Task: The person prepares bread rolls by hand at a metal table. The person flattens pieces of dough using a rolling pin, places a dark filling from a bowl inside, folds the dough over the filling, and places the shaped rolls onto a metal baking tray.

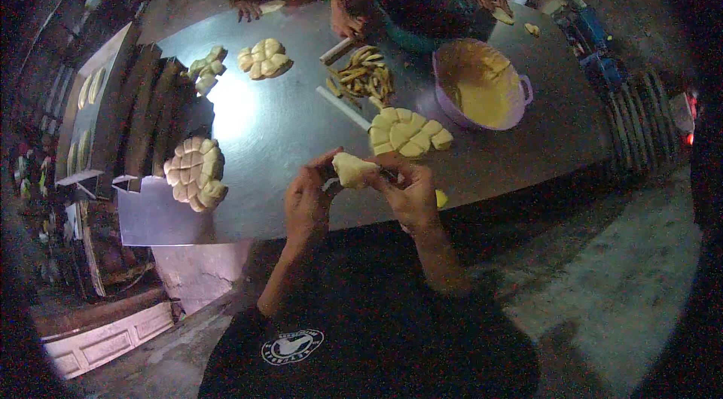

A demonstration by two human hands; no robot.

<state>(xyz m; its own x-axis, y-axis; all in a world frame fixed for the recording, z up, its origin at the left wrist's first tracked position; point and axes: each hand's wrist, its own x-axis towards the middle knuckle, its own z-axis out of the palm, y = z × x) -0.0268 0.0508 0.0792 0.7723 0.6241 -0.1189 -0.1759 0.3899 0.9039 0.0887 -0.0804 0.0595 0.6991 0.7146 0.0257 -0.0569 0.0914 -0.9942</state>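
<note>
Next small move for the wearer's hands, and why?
Probably ease the dough piece slightly wider: the left hand and right hand hold it from opposite sides above the metal table, and its outline looks uneven. That's a judgement; its underside and thickness don't show clearly.

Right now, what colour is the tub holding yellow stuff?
The tub is light purple, clearest in head view.

White oval emblem (292, 346) on the person's black shirt (376, 309), its lettering (299, 334) (small, blurred) unreadable.
</note>
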